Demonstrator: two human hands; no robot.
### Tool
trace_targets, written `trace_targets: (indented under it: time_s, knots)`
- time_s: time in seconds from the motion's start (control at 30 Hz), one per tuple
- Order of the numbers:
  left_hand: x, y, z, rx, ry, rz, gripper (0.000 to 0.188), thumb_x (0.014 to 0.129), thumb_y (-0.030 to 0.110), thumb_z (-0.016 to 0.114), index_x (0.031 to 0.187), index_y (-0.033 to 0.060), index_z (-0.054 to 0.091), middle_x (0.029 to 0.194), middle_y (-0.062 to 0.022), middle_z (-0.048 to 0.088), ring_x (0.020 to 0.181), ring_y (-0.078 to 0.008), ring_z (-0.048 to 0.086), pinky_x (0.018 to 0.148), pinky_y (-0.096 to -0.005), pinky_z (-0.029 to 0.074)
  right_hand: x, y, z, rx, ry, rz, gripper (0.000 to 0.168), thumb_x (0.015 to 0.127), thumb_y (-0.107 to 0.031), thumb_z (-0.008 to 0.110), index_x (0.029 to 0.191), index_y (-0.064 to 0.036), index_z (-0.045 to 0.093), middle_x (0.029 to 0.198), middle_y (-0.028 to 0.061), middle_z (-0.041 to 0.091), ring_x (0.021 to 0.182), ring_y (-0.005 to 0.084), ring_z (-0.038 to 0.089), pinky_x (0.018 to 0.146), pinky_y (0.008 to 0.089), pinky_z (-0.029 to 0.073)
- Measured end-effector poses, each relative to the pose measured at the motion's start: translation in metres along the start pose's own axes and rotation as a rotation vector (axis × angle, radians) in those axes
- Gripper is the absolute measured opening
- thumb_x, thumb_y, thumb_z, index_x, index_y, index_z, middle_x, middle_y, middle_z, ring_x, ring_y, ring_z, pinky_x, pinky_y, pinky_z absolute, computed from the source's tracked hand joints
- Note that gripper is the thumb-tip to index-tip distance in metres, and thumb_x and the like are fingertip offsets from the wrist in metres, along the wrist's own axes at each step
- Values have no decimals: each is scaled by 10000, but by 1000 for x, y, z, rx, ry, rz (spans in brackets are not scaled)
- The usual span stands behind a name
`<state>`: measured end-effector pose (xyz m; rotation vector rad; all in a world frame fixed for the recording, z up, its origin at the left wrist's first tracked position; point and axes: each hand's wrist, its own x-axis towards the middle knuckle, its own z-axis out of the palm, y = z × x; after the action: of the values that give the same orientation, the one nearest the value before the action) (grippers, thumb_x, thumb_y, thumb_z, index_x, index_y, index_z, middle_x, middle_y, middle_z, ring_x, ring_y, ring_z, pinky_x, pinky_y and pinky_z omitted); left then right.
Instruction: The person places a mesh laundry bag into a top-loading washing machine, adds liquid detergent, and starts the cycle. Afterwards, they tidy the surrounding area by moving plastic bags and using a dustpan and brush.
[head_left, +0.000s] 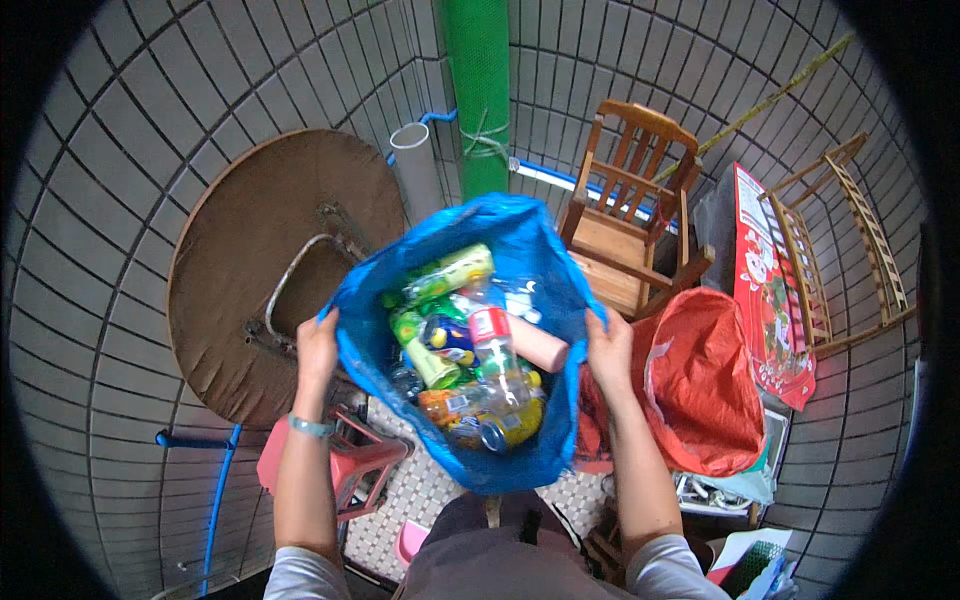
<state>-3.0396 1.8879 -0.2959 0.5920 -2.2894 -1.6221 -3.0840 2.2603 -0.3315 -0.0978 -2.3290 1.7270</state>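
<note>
A blue woven plastic sack (450, 225) is held wide at its mouth in front of me. My left hand (318, 346) grips the rim on the left, and my right hand (609, 346) grips it on the right. Inside lie several empty drink bottles: a clear plastic bottle with a red and white label (491, 330), a green-labelled bottle (454, 271), an orange-labelled bottle (450, 403) and a yellowish bottle (517, 426). A pale pink cylindrical container (538, 343) rests among them. The bottom of the sack is hidden.
At left, a round tabletop (240, 247) with a metal leg leans by the wall, near a pink plastic stool (360, 465). A wooden chair (615, 232), a red sack (701, 382) and a bamboo rack (806, 262) stand at right. A green wrapped pipe (478, 82) rises behind.
</note>
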Motion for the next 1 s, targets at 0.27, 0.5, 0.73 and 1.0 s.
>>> trace_targets:
  time_s: [0.27, 0.5, 0.73, 1.0]
  knots:
    - [6, -56, 120, 288, -155, -57, 296, 792, 225, 518, 654, -32, 572, 576, -152, 553, 546, -246, 545, 520, -371, 410, 4, 88, -40, -350, 85, 79, 146, 779, -100, 493, 788, 34, 551, 725, 234, 567, 680, 363, 562, 611, 417, 416]
    - [-3, -58, 169, 429, -146, -116, 349, 785, 301, 486, 705, -24, 588, 703, -261, 553, 709, -403, 551, 658, -461, 425, 15, 121, -50, -454, 82, 137, 125, 782, -70, 496, 805, 32, 565, 694, 181, 578, 632, 242, 562, 613, 340, 431]
    - [-5, -21, 168, 239, -167, -19, 305, 775, 274, 512, 693, -15, 568, 699, -235, 555, 673, -386, 552, 579, -440, 426, 47, 110, -56, -247, 72, 20, 159, 802, -89, 485, 803, 57, 548, 653, 145, 573, 581, 199, 532, 580, 330, 423]
    - [-56, -63, 202, 249, -213, -90, 331, 787, 287, 507, 669, -17, 566, 699, -235, 550, 680, -395, 540, 592, -476, 425, 22, 140, -60, -566, -102, 165, 140, 803, -80, 486, 818, 42, 553, 684, 153, 577, 619, 233, 552, 608, 346, 425]
